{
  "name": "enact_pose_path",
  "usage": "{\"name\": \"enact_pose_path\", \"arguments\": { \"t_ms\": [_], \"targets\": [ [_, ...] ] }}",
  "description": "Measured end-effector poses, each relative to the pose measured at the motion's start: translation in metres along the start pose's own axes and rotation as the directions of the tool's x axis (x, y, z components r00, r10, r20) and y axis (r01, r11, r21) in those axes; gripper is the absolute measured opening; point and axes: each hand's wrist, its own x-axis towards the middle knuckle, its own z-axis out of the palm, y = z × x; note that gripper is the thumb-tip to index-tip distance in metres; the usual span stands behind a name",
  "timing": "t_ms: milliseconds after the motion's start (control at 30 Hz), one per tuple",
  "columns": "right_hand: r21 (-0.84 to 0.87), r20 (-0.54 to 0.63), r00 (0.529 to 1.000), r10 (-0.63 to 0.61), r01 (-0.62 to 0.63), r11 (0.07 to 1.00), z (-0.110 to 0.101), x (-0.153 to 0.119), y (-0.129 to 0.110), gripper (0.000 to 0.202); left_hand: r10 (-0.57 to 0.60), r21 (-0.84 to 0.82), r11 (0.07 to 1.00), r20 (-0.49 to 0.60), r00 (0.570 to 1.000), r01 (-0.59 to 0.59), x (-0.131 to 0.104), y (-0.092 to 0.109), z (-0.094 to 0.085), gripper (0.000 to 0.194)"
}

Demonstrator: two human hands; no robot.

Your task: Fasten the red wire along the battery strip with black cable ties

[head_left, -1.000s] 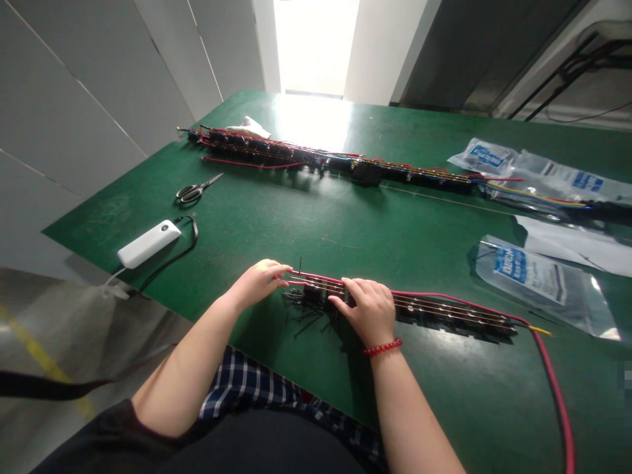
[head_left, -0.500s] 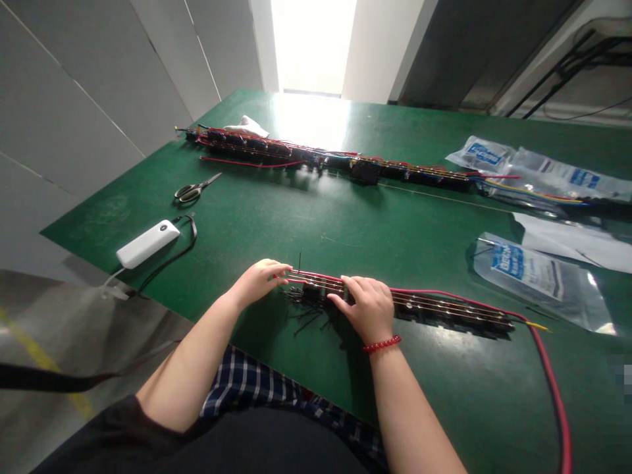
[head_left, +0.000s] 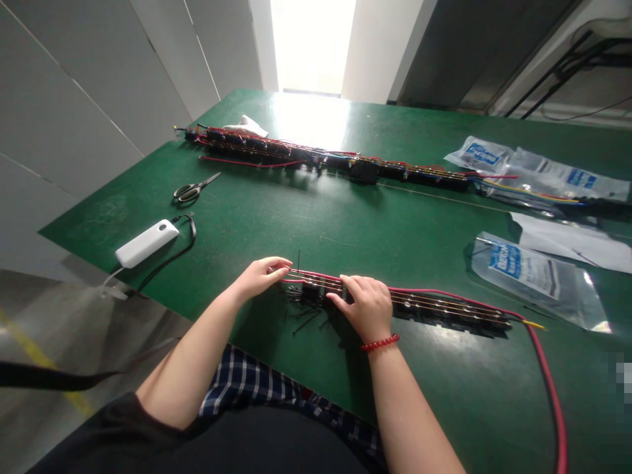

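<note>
A black strip with long wires (head_left: 434, 306) lies across the near part of the table. My right hand (head_left: 366, 304) rests over its middle, fingers curled round it and thumb on the near side. At the strip's left end my left hand (head_left: 264, 274) pinches a red wire, thumb against fingertips; the exact grip is small in view. One thin black cable tie (head_left: 299, 260) stands upright beside those fingertips. A loose pile of black cable ties (head_left: 309, 313) lies just in front of the strip's left end. A thick red cable (head_left: 550, 388) runs from the right end toward the near edge.
A longer wired assembly (head_left: 296, 155) lies across the far side of the green table (head_left: 276, 210). Scissors (head_left: 195, 189) and a white power bank (head_left: 147, 243) with a black cable are at left. Clear plastic bags (head_left: 538, 276) and white paper (head_left: 567, 240) lie at right.
My left thumb and fingers have closed more tightly at the strip's left end, the thumb now stretched along the fingertips. My right hand stays in place on the strip.
</note>
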Motion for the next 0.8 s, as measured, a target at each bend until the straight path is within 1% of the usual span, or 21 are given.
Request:
{"name": "enact_pose_path", "arguments": {
  "t_ms": [167,333,400,667,800],
  "targets": [
    [-0.003,0.011,1.0,0.004,-0.004,1.0,-0.001,0.0,0.0,0.041,-0.05,-0.121,0.991,-0.009,0.999,0.049,0.012,0.005,0.014,0.033],
    [-0.004,0.017,1.0,0.0,0.0,1.0,-0.001,0.0,0.0,0.04,-0.102,-0.265,0.957,0.058,0.993,0.114,0.019,0.005,0.022,0.032],
    [-0.004,0.017,1.0,-0.003,0.003,1.0,0.0,0.0,0.0,0.04,-0.11,-0.307,0.944,0.068,0.992,0.126,0.02,0.005,0.023,0.032],
    [0.001,0.014,1.0,-0.009,0.009,1.0,0.001,0.0,0.001,0.04,-0.141,-0.406,0.902,0.041,0.989,0.145,0.021,0.007,0.027,0.027],
    [-0.002,0.008,1.0,-0.003,0.003,1.0,0.001,0.0,0.001,0.041,-0.168,-0.416,0.895,0.019,0.986,0.161,0.021,0.011,0.029,0.027]
  ]
}}
